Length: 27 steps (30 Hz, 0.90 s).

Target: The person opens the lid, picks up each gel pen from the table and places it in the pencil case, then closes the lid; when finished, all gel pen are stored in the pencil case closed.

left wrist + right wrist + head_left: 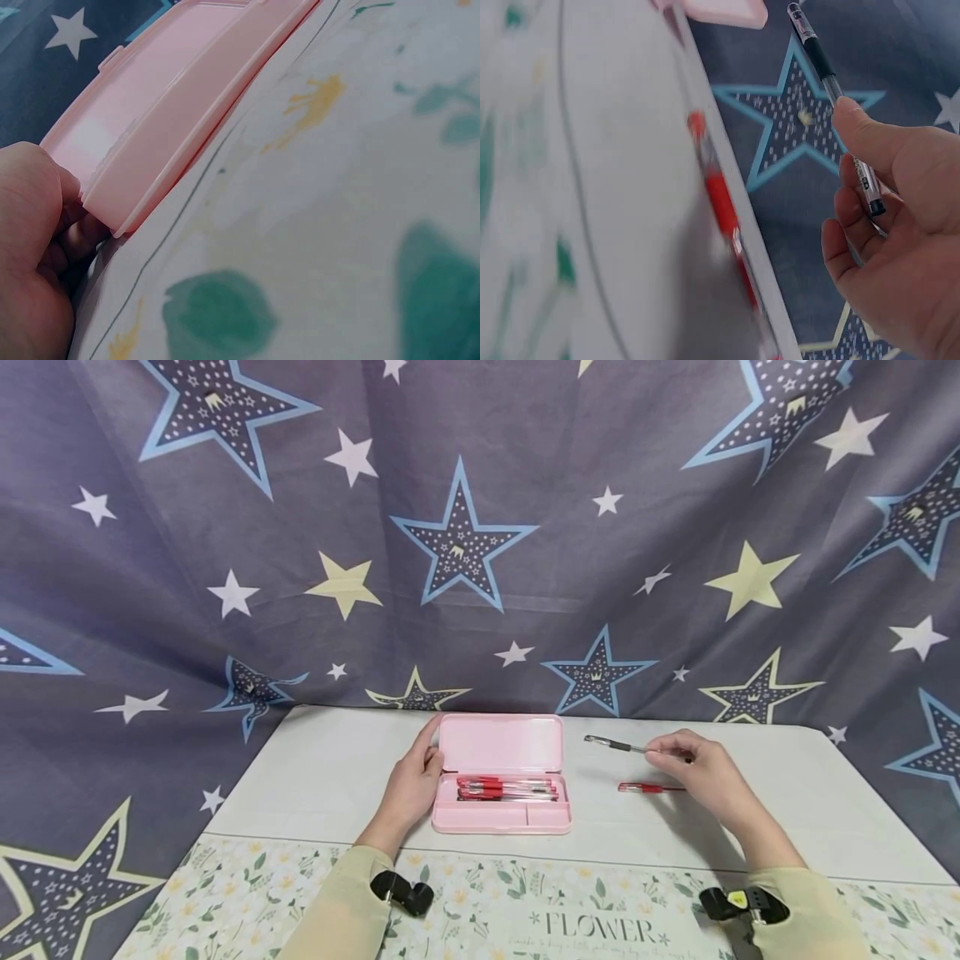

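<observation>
A pink pencil case (501, 743) lies open on the table, its lid tipped back. Several pens (504, 788), mostly red, lie in its long back compartment. My left hand (411, 781) touches the left side of the case near the hinge; in the left wrist view that hand (30, 225) is at the case's corner, some fingers hidden behind it. Above the table, my right hand (697, 768) pinches a black gel pen (618, 745) between thumb and fingers. The right wrist view shows this black pen (821, 60) clear from tip to end. Below it on the table lies a red pen (721, 202).
The front compartments of the case show bare pink plastic (480, 816). A floral cloth with lettering (600, 927) covers the near part of the white table (300, 777). A star-patterned curtain (480, 635) hangs directly behind the table's far edge.
</observation>
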Each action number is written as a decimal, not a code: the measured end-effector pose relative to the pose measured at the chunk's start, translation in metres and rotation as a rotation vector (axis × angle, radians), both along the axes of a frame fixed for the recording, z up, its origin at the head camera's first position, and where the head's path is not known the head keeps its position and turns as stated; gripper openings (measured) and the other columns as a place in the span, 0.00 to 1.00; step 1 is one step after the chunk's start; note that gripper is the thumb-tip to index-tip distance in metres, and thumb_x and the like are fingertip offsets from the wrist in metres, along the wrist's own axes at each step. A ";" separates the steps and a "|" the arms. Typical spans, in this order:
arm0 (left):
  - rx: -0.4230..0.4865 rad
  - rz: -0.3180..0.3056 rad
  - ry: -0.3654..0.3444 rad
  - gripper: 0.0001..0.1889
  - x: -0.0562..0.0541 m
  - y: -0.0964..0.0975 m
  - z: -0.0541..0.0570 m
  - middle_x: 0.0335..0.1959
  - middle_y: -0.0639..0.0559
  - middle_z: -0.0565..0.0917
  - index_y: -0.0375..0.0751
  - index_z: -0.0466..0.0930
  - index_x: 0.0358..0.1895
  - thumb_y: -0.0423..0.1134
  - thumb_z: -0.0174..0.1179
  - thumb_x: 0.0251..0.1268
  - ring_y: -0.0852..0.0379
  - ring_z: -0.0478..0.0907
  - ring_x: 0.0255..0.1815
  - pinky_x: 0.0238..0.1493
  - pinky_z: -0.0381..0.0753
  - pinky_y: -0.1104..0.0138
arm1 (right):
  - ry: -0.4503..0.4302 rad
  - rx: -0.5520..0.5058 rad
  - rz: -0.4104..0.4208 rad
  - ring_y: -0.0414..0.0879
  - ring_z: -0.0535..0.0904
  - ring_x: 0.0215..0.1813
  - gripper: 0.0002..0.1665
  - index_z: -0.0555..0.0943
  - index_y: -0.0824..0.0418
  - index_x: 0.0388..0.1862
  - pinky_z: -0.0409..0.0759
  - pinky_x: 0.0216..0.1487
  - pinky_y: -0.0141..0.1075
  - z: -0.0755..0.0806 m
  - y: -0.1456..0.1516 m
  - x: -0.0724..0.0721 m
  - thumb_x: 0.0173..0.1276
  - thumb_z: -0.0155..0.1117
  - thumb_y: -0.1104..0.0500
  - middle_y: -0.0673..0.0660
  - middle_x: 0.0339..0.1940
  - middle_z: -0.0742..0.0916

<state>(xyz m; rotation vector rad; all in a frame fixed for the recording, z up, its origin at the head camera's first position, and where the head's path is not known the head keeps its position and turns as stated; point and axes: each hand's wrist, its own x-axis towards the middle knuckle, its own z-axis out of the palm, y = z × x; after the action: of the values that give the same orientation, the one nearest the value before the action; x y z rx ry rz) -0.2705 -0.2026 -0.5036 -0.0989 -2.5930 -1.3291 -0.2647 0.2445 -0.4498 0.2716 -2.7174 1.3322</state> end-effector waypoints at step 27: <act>0.008 -0.007 -0.001 0.34 0.000 -0.001 -0.001 0.34 0.53 0.79 0.64 0.60 0.90 0.36 0.52 0.90 0.52 0.74 0.35 0.48 0.73 0.53 | 0.035 -0.071 0.244 0.47 0.80 0.49 0.02 0.93 0.56 0.43 0.77 0.59 0.47 0.001 -0.135 -0.008 0.74 0.79 0.59 0.49 0.41 0.86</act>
<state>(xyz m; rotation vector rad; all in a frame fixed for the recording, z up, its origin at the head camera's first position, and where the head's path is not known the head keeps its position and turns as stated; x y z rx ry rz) -0.2709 -0.2033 -0.5049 -0.1053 -2.5907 -1.3415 -0.2724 0.1097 -0.4490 0.6309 -2.6693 1.4634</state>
